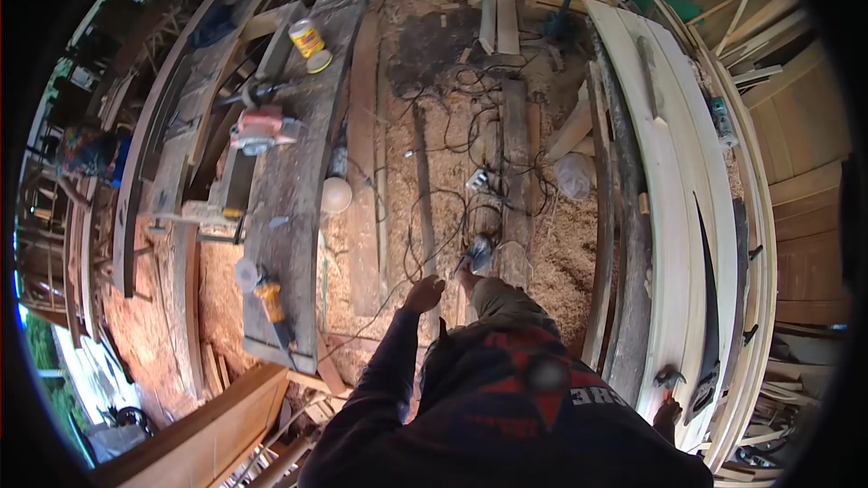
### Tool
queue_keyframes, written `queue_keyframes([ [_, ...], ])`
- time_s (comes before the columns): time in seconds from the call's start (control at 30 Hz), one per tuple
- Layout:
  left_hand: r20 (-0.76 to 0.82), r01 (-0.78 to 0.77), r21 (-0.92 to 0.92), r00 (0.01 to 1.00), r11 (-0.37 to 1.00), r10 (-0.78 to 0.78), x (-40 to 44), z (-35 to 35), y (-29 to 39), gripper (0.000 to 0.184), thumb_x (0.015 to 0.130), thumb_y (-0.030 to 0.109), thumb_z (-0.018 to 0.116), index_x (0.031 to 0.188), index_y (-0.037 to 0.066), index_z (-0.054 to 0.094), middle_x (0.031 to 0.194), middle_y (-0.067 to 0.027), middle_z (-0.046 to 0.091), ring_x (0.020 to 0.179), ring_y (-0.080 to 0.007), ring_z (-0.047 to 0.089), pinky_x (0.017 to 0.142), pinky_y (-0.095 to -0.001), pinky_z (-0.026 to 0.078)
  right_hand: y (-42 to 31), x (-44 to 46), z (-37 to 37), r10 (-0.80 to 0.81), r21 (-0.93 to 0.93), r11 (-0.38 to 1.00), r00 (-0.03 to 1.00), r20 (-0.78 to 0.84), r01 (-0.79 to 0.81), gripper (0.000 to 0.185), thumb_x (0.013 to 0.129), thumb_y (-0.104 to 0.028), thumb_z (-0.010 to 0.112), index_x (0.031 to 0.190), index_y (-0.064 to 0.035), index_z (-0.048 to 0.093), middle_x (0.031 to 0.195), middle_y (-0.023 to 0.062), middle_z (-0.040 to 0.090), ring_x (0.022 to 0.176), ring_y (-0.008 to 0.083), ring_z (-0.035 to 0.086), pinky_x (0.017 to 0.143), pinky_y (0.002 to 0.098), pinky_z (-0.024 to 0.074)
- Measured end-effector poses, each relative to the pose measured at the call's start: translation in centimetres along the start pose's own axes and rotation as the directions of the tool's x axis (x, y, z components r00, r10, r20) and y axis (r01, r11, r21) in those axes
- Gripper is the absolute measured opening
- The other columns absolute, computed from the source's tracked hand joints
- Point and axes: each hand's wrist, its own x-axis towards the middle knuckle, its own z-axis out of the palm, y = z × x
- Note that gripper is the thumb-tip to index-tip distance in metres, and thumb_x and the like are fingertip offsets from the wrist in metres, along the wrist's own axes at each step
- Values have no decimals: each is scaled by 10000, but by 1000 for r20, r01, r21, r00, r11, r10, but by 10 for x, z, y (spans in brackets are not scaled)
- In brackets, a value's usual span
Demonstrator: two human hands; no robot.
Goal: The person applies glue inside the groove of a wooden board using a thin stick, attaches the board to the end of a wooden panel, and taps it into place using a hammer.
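Note:
My left hand (425,294) is in front of my body, above the shavings-covered floor, with its fingers curled. Whether anything is inside them is too small to tell. A dark cable passes close by it. On my right, at the near end of the pale planks, my right hand (667,418) is closed around the orange-red handle of what looks like a hammer (669,375). Its dark head points away from me. Just right of it lies a handsaw (702,389), its long dark blade stretching up the plank (674,217).
On the left bench (280,280) lie an angle grinder (269,298), a red power tool (262,131) and a yellow-labelled can (306,38). Tangled cables (466,208) cross the floor near my foot (468,278). A plastic bag (572,176) lies by the right bench.

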Motion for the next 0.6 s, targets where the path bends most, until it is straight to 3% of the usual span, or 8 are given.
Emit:
queue_keyframes([
  [0.17, -99, -6, -97, 995, 995, -3, 136, -77, 32, 405, 998, 376, 529, 1160, 21, 638, 1095, -268, 686, 1013, -487, 655, 896, -544, 521, -181, 51, -201, -5, -111, 988, 726, 688, 112, 242, 877, -243, 691, 1012, -55, 763, 1032, 219, 746, 1027, 322, 732, 907, 427, 589],
  [0.2, -65, -367, 147, 923, 919, 379, 160, -88, 24, 399, 998, 378, 529, 1126, 16, 637, 1046, -256, 698, 987, -466, 666, 886, -536, 523, -224, 87, -206, 55, -304, 942, 826, 561, 144, 254, 879, -281, 701, 888, -37, 772, 927, 209, 752, 977, 325, 739, 874, 422, 600],
  [0.27, 34, -194, -126, 979, 973, 199, 203, -120, 26, 329, 991, 329, 544, 1055, 28, 661, 1030, -208, 703, 966, -402, 680, 829, -492, 532, -304, 180, -215, -689, -299, 539, 616, 381, 788, 298, 970, -339, 598, 869, -101, 746, 800, 153, 723, 744, 338, 684, 676, 521, 506],
  [0.3, -43, -191, -274, 982, 942, 187, 212, -152, 48, 273, 981, 291, 578, 987, 32, 667, 983, -192, 703, 929, -371, 687, 786, -468, 529, -379, 210, -256, -749, 69, 652, 629, 208, 755, 273, 953, -359, 607, 912, -115, 721, 784, 160, 708, 710, 342, 661, 662, 532, 491],
  [0.37, -169, 10, -521, 979, 854, -115, 232, -213, 83, 223, 956, 239, 638, 1060, 46, 674, 1019, -176, 702, 949, -333, 698, 795, -441, 541, -534, 247, -328, -926, -275, 358, 377, 18, 892, 177, 997, -229, 563, 1016, -85, 665, 803, 156, 629, 738, 371, 653, 631, 517, 491],
  [0.47, -633, -156, -333, 768, 930, -98, 304, -287, 25, 406, 932, 223, 699, 1261, -8, 637, 1158, -172, 717, 1080, -289, 694, 942, -377, 533, -760, 245, -436, -880, -32, 472, 469, -78, 881, 141, 975, -185, 574, 971, -76, 664, 864, 184, 687, 765, 392, 682, 637, 531, 515],
  [0.53, -806, -191, -337, 565, 922, -177, 354, -367, -22, 772, 852, 200, 839, 1464, -23, 424, 1382, -230, 584, 1219, -277, 603, 1007, -362, 480, -886, 244, -478, -980, -43, -20, -28, -198, 999, 88, 937, -99, 608, 994, -57, 661, 1063, 162, 688, 868, 404, 671, 737, 503, 544],
  [0.6, -924, -255, -288, 326, 923, -199, 382, -471, -11, 937, 808, 203, 890, 1507, -49, 319, 1388, -191, 521, 1254, -270, 525, 1045, -360, 440, -1005, 185, -543, -927, 24, -199, -180, -329, 980, 203, 860, -49, 639, 1059, -50, 681, 1132, 124, 681, 964, 335, 668, 815, 433, 564],
])
